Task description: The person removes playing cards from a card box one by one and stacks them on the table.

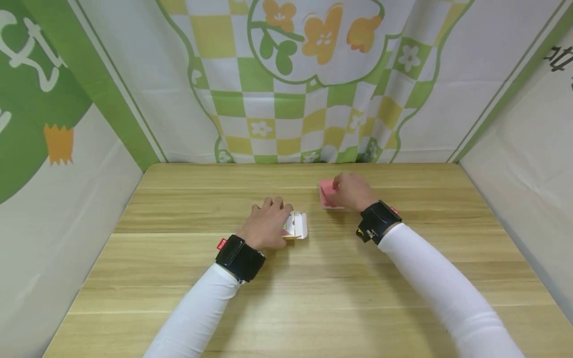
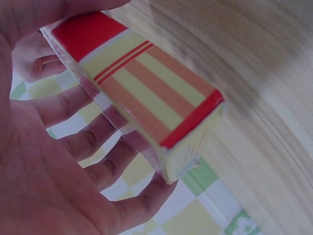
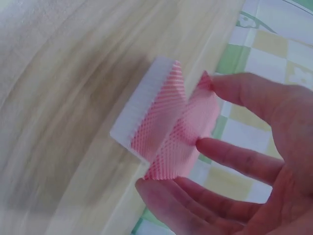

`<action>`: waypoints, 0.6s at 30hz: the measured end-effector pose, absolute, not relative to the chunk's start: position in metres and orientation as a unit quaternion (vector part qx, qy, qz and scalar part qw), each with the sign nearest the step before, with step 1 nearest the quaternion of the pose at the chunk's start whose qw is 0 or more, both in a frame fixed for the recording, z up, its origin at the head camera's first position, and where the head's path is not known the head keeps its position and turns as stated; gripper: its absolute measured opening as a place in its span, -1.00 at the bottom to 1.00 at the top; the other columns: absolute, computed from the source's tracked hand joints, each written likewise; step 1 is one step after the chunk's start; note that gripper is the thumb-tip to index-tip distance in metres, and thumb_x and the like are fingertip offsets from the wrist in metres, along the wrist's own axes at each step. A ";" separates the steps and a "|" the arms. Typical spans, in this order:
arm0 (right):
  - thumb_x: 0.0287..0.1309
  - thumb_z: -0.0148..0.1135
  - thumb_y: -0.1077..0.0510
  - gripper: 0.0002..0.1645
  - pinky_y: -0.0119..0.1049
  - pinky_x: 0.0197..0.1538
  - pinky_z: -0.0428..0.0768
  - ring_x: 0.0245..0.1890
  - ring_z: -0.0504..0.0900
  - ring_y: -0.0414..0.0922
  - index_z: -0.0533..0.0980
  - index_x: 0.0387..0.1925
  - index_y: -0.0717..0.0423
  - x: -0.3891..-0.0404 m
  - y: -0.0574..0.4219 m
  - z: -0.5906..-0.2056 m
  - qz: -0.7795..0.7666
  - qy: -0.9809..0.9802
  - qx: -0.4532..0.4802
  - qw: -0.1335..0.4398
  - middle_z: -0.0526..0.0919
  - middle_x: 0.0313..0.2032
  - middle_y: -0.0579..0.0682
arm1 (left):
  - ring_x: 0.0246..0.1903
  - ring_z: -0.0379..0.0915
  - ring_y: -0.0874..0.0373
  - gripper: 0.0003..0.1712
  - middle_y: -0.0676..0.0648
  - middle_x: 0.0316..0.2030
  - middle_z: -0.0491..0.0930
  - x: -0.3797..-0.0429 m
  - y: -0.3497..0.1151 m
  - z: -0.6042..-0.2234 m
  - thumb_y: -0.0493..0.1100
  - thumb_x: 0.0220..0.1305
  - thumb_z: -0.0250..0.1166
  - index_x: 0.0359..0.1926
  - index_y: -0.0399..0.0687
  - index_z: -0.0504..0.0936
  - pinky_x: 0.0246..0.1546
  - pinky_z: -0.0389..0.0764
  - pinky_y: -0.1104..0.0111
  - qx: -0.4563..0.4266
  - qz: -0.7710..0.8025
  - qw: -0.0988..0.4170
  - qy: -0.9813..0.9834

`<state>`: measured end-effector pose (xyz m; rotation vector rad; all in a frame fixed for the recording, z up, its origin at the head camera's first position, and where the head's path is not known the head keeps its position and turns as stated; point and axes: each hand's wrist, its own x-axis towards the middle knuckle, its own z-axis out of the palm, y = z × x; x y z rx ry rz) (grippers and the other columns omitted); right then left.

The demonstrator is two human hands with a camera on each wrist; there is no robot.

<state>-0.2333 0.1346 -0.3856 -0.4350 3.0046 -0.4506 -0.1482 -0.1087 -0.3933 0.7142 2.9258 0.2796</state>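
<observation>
My left hand [image 1: 267,226] grips a playing-card box [image 1: 290,229] at the table's middle, thumb along one side and fingers along the other. The box's flap points right and stands open. Red and cream stripes cover the narrow side of the box in the left wrist view [image 2: 146,88]. Farther back and to the right, my right hand [image 1: 354,193] pinches a red-patterned playing card [image 3: 188,129] by its edges; whether it is one card or a few I cannot tell. That card is slightly bent and lies over a deck of cards [image 3: 151,115] with white edges on the table.
The wooden table [image 1: 188,278] carries the box and the deck. A checked green, yellow and white curtain [image 1: 291,107] hangs along its back edge. Printed cloth walls [image 1: 49,238] stand at the left and right.
</observation>
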 end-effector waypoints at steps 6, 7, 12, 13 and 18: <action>0.09 0.34 -0.06 -0.61 -0.25 -0.51 0.29 -0.55 0.40 -0.11 0.56 -0.66 0.11 -0.235 0.128 -0.393 -0.156 0.982 -0.107 0.003 0.47 -0.64 -0.09 | 0.09 0.35 -0.15 -0.11 -0.19 0.07 0.47 -0.148 -0.109 -0.393 -0.15 -0.20 0.60 0.26 -0.16 0.51 0.04 0.46 -0.17 0.238 0.093 0.059 0.965; 0.09 0.35 -0.06 -0.55 -0.27 -0.54 0.18 -0.59 0.28 -0.14 0.46 -0.75 0.06 -0.235 0.127 -0.395 -0.160 0.982 -0.102 0.001 0.34 -0.69 -0.13 | 0.09 0.35 -0.15 -0.11 -0.19 0.08 0.47 -0.148 -0.109 -0.392 -0.16 -0.20 0.60 0.26 -0.16 0.51 0.04 0.46 -0.17 0.238 0.094 0.059 0.965; 0.07 0.37 -0.05 -0.39 -0.31 -0.58 0.03 -0.64 0.09 -0.21 0.19 -0.83 -0.06 -0.234 0.121 -0.398 -0.167 0.983 -0.078 0.000 0.09 -0.73 -0.20 | 0.10 0.34 -0.15 -0.11 -0.20 0.10 0.47 -0.148 -0.109 -0.392 -0.14 -0.20 0.60 0.26 -0.15 0.52 0.06 0.45 -0.17 0.237 0.092 0.060 0.965; 0.07 0.37 -0.06 -0.39 -0.31 -0.58 0.04 -0.64 0.09 -0.20 0.19 -0.84 -0.06 -0.234 0.120 -0.399 -0.165 0.984 -0.073 0.001 0.09 -0.73 -0.20 | 0.10 0.34 -0.15 -0.11 -0.20 0.10 0.47 -0.148 -0.108 -0.392 -0.14 -0.20 0.60 0.26 -0.15 0.52 0.06 0.45 -0.18 0.238 0.091 0.060 0.965; 0.09 0.34 -0.09 -0.39 -0.28 -0.58 0.11 -0.63 0.14 -0.17 0.20 -0.84 -0.04 -0.234 0.116 -0.401 -0.163 0.985 -0.049 0.012 0.11 -0.74 -0.18 | 0.09 0.35 -0.15 -0.12 -0.20 0.09 0.47 -0.148 -0.108 -0.393 -0.15 -0.20 0.60 0.25 -0.15 0.52 0.04 0.46 -0.18 0.240 0.092 0.060 0.965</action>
